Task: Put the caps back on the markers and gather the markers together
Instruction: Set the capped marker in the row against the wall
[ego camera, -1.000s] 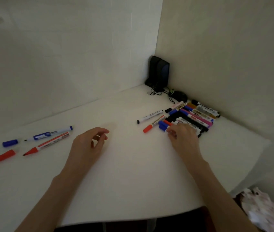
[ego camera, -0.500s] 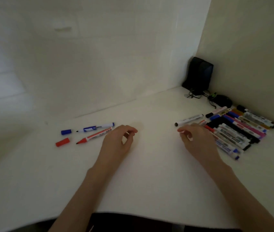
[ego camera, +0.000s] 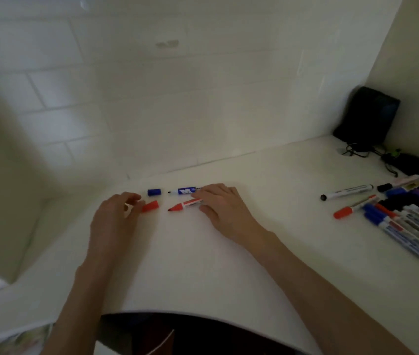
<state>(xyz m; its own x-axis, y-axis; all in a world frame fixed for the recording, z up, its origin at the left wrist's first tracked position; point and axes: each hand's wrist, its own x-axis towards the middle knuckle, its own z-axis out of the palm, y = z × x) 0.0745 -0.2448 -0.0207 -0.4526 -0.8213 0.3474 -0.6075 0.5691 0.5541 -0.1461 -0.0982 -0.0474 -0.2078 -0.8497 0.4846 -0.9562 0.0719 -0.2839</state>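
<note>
— White table [ego camera: 203,267], tiled wall [ego camera: 152,98]. Hands?
— Apart: left hand [ego camera: 116,217] loose, empty, beside red cap [ego camera: 150,206]; right hand [ego camera: 222,206] over red marker [ego camera: 183,205], grip unclear; blue marker [ego camera: 184,191], blue cap [ego camera: 154,192] just behind.

Rear ends of red marker [ego camera: 184,205], blue marker [ego camera: 184,191] under R hand [ego camera: 225,208]

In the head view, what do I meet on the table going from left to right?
left hand → red cap → uncapped red marker → right hand → white marker with black end → group of markers
</note>
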